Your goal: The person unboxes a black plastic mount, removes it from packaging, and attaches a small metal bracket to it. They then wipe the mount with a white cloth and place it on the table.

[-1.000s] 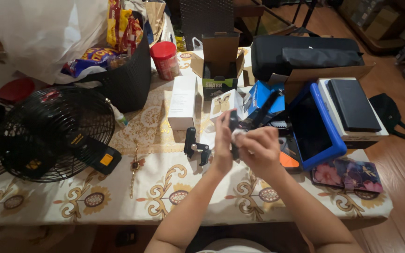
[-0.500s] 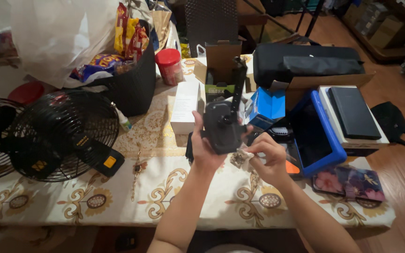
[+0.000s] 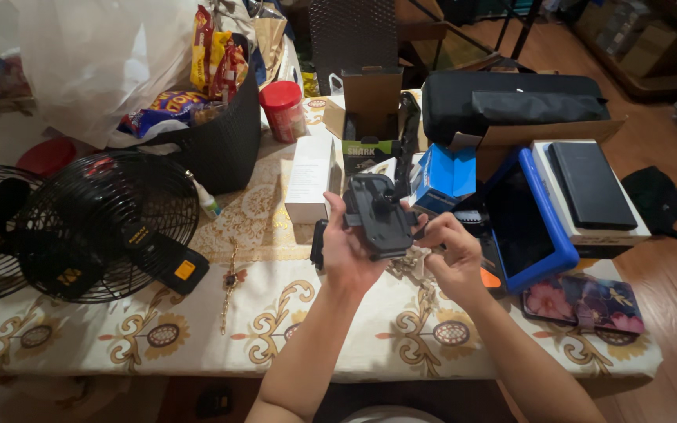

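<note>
Item one, far left: black fan (image 3: pixel 107 227) lying on the table (image 3: pixel 197 345), its cage near the edge; I judge an elbow swing could knock it off.

Item two: dark basket (image 3: pixel 221 149) of snack packets, with a red-lidded jar (image 3: pixel 284 110) beside it; both stand well behind my reach and look safe.

Item three: white box (image 3: pixel 311 178), upright and narrow, just left of my work; I judge it the likeliest thing to topple.

Item four: left hand (image 3: pixel 348 254), closed around the side of the black phone mount (image 3: pixel 379 215), which I hold above the table's middle.

Item five: right hand (image 3: pixel 448 254), fingers pinched at the mount's lower right corner; whether they grip a small part I cannot tell. If one is loose, it could drop onto the patterned cloth and be lost.

Item six: blue-cased tablet (image 3: pixel 528 223), just right of my right hand; a slipped mount could strike its screen.
</note>
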